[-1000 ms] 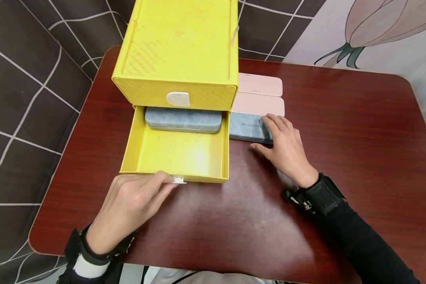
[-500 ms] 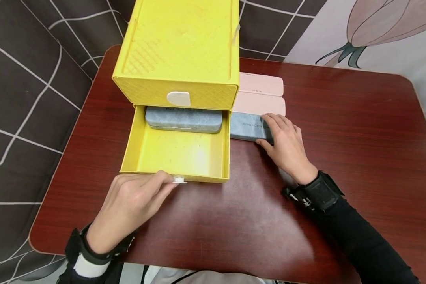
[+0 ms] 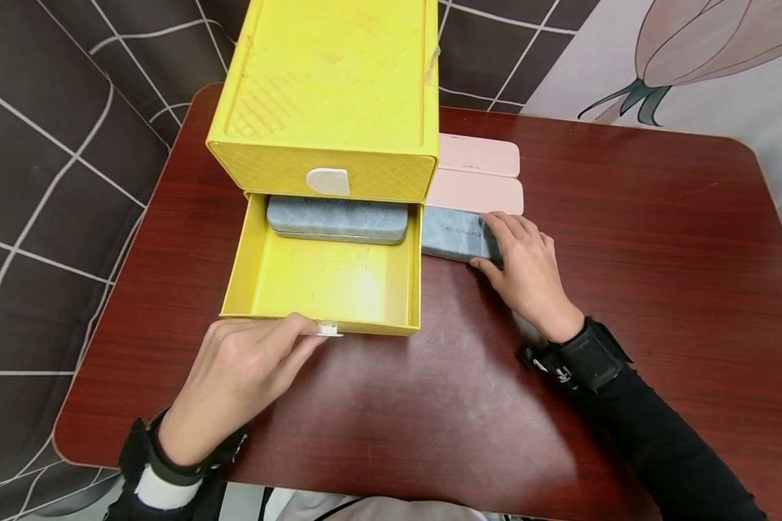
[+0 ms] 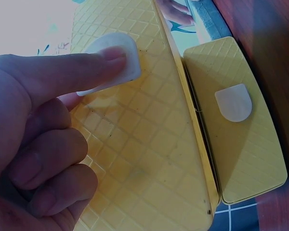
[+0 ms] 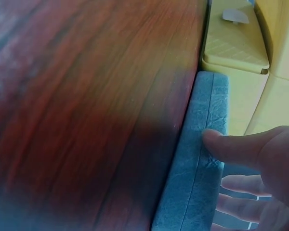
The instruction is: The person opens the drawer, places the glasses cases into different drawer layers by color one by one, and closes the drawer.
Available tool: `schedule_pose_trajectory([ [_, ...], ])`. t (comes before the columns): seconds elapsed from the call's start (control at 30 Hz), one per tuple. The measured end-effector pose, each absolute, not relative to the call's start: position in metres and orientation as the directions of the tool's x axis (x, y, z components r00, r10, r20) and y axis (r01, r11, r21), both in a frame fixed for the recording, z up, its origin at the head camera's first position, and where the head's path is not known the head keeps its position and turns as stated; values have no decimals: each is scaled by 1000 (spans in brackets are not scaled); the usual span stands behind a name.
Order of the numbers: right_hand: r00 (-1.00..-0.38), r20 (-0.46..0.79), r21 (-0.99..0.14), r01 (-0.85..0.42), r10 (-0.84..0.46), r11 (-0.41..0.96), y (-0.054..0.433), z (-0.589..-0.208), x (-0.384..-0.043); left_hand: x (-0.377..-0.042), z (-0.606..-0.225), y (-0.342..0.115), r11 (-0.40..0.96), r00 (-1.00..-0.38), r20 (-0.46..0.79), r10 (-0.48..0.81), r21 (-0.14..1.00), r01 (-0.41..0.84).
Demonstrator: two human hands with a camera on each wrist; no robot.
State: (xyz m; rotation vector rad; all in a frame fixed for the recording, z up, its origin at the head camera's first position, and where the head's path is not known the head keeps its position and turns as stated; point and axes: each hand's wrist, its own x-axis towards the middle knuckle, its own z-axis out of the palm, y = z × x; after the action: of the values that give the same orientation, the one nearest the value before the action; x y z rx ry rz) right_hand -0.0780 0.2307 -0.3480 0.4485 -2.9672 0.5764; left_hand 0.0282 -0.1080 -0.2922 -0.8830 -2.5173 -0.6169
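Observation:
My left hand pinches the white handle of a yellow drawer, which is pulled out from below a yellow drawer box. At the back of this drawer lies a blue-grey hard case, shaped like a glasses case. Right of the box, my right hand holds a blue glasses case with printed lettering, lying on the table. In the right wrist view the thumb presses the case's seamed near side, with the other fingers across its far side.
Two pink cases lie side by side just behind the blue one, right against the box's side. An upper drawer with a white handle is pushed in. Dark tiled wall borders the wooden table at left and back.
My right thumb has moved in against the near side of the blue glasses case. My left hand and the pulled-out drawer have stayed in place.

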Motion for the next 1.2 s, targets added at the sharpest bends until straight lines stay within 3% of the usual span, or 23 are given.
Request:
schedule_pose_trajectory([
  [0.2, -955, 141, -355, -296, -262, 887, 231, -348, -76, 29, -290, -108, 710, -741, 466, 483, 287, 643],
  [0.6, -953, 154, -339, -301, -263, 892, 230, -348, -69, 27, -294, -107, 708, -707, 524, 476, 249, 661],
  [0.83, -955, 134, -353, -295, -264, 888, 231, -347, -67, 29, -291, -108, 705, -734, 482, 478, 287, 648],
  [1.2, -959, 59, -354, -280, -277, 892, 233, -346, -75, 27, -293, -107, 700, -694, 544, 472, 247, 670],
])
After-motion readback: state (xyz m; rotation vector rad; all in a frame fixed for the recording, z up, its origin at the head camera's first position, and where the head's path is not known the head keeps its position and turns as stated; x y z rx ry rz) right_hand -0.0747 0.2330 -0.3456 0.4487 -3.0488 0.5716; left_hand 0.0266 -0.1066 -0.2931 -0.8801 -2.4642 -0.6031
